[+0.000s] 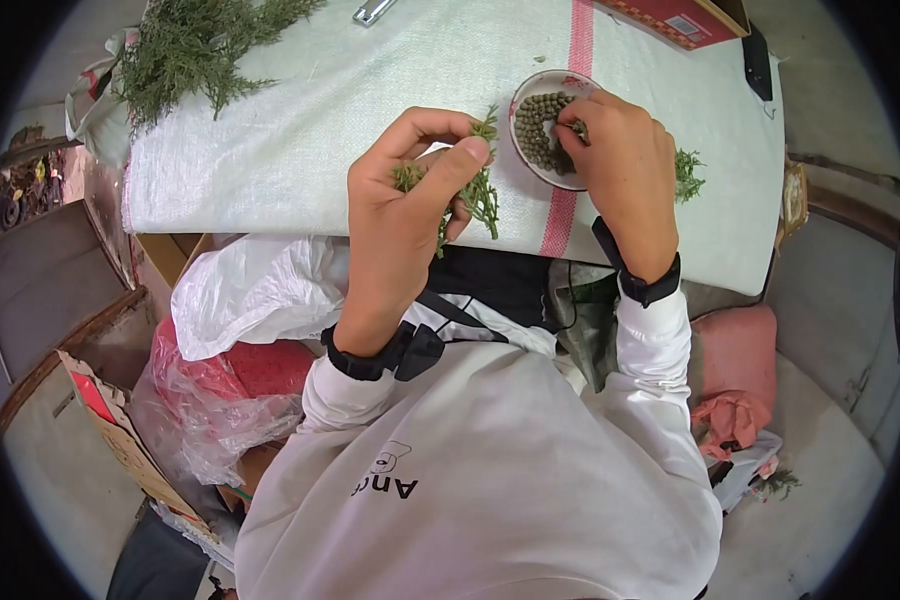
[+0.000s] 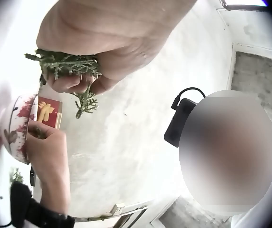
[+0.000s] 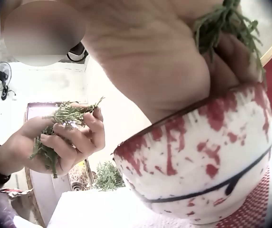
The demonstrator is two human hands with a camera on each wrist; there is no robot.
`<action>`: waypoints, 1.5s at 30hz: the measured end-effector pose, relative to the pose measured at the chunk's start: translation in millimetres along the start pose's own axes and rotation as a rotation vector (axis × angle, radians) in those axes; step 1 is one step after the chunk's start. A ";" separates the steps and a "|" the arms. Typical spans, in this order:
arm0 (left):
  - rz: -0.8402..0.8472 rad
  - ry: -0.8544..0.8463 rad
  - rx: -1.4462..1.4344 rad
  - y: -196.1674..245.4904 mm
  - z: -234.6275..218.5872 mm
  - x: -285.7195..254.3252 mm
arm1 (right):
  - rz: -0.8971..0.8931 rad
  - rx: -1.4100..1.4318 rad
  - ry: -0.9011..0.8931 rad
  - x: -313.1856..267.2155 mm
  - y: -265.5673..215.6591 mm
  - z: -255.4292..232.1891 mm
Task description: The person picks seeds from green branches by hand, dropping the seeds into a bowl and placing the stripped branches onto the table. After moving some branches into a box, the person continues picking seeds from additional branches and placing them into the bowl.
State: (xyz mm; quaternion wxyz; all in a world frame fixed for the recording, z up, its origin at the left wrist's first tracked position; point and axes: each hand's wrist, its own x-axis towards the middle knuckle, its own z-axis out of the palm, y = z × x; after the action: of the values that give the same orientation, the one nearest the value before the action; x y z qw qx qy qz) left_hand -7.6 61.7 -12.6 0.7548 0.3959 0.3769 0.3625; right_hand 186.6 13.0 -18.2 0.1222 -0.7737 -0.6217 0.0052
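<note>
My left hand (image 1: pixel 385 205) grips several green evergreen sprigs (image 1: pixel 483 195), which stick out between the fingers and thumb just left of the bowl. A white bowl with red markings (image 3: pixel 197 166) stands on the table, partly filled with small round brownish-green berries (image 1: pixel 538 140). Over its right side, my right hand (image 1: pixel 625 165) dips its fingertips inside, among the berries. The right wrist view shows a green sprig (image 3: pixel 226 28) held in the curled fingers of that hand; its lower part is hidden.
A pile of evergreen branches (image 1: pixel 200 50) lies at the far left of the white woven table cover (image 1: pixel 300 150). A small loose sprig (image 1: pixel 688 175) lies right of the bowl. At the back are a red box (image 1: pixel 675 22) and a metal object (image 1: pixel 373 11).
</note>
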 end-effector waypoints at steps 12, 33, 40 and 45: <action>-0.061 -0.002 -0.048 7.5 -10.4 3.4 | 0.122 -0.041 -0.047 4.5 -7.8 4.1; 0.134 -0.261 -0.076 14.2 18.7 -8.6 | 0.231 1.215 0.221 -36.9 -47.8 -55.7; 0.254 -0.244 -0.025 12.9 27.5 -12.1 | 0.267 1.386 0.234 -44.8 -39.1 -47.0; 0.228 -0.246 -0.041 13.0 32.2 -13.1 | 0.358 1.617 0.206 -48.0 -40.7 -47.7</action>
State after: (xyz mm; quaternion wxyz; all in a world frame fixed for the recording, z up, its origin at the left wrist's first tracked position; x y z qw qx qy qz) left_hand 10.8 45.7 15.3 0.7571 0.4622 0.2270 0.4021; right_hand 144.3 -33.9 29.1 0.6936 -0.5309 -0.2797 0.3985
